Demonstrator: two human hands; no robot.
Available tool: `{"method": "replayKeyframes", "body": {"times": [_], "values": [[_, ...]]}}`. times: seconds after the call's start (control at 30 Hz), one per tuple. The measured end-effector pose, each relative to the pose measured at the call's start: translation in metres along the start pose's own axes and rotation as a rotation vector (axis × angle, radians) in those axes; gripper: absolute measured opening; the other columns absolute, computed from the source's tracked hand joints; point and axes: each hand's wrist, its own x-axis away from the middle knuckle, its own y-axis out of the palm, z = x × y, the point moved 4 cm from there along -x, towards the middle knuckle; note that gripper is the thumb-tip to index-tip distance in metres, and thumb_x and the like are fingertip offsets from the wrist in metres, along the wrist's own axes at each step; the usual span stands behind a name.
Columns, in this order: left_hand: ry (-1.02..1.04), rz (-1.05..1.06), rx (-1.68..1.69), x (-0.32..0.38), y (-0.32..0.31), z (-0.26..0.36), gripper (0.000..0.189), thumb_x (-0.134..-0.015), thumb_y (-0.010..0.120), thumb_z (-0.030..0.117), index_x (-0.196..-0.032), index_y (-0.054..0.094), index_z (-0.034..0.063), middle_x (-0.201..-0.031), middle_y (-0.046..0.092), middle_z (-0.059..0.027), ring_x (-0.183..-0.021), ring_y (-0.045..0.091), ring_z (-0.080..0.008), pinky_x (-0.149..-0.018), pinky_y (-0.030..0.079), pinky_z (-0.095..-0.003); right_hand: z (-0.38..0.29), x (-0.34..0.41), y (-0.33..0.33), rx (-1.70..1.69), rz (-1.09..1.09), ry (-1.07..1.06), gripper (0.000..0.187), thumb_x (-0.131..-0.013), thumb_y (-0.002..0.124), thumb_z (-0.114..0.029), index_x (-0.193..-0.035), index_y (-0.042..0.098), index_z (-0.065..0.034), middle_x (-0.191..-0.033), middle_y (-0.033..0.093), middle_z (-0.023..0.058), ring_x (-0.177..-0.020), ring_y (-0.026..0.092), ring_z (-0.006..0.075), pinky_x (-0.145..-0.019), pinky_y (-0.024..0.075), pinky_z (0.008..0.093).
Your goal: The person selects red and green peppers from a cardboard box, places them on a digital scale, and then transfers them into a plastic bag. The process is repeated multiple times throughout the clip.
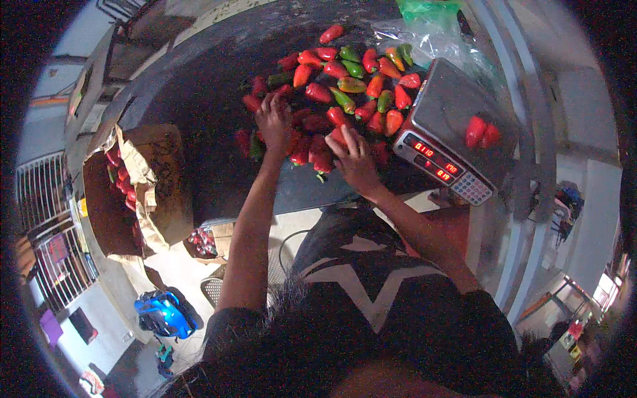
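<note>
Many red and green peppers (318, 93) lie spread over a dark tabletop (219, 74). My left hand (274, 122) rests on red peppers at the left side of the spread; whether its fingers grip one is hidden. Fingers of my right hand (354, 158) are on a red pepper (341, 135) near the table's front edge, and I cannot tell if they are closed around it. Right of the spread stands a digital scale (448, 99) with a lit red display. On its metal plate sit two red peppers (476, 132), side by side.
An opened cardboard box (171, 184) at the left holds more peppers (122, 179). Clear and green plastic bags (433, 30) lie behind the scale. Below the table are a small box of wrapped dark red items (202, 243), a perforated seat (211, 291) and a shiny blue object (166, 312).
</note>
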Motion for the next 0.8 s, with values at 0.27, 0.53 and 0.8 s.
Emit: {"method": "replayKeyframes", "body": {"times": [0.27,0.53,0.8], "values": [[0.041,-0.142,0.029,0.005,-0.015,0.008,0.051,-0.082,0.062,0.026,-0.127,0.048,0.0068,-0.125,0.049,-0.0187,-0.112,0.048,-0.0383,-0.095,0.038,-0.0478,-0.001,-0.003,0.027,0.241,0.054,-0.043,0.056,-0.085,0.05,-0.016,-0.139,0.037,-0.0237,-0.144,0.029,0.0137,-0.122,0.041,0.0359,-0.104,0.032,0.0503],[0.051,-0.279,0.069,-0.002,-0.01,-0.013,0.05,-0.08,0.063,0.023,-0.127,0.05,0.0091,-0.122,0.052,-0.0184,-0.112,0.049,-0.0377,-0.095,0.039,-0.0471,0.001,-0.039,0.023,0.102,0.126,-0.039,0.063,-0.078,0.055,-0.008,-0.138,0.041,-0.0223,-0.144,0.033,0.0155,-0.123,0.042,0.0358,-0.102,0.036,0.0464],[-0.054,-0.197,0.209,0.019,-0.033,-0.029,0.048,-0.076,0.065,0.011,-0.123,0.053,0.0087,-0.12,0.054,-0.018,-0.11,0.05,-0.0366,-0.095,0.039,-0.0456,0.109,-0.103,-0.102,0.126,0.39,0.135,0.024,-0.077,0.058,-0.004,-0.1,0.062,-0.0072,-0.111,0.055,0.0117,-0.105,0.046,0.034,-0.092,0.0386,0.0446]]}}
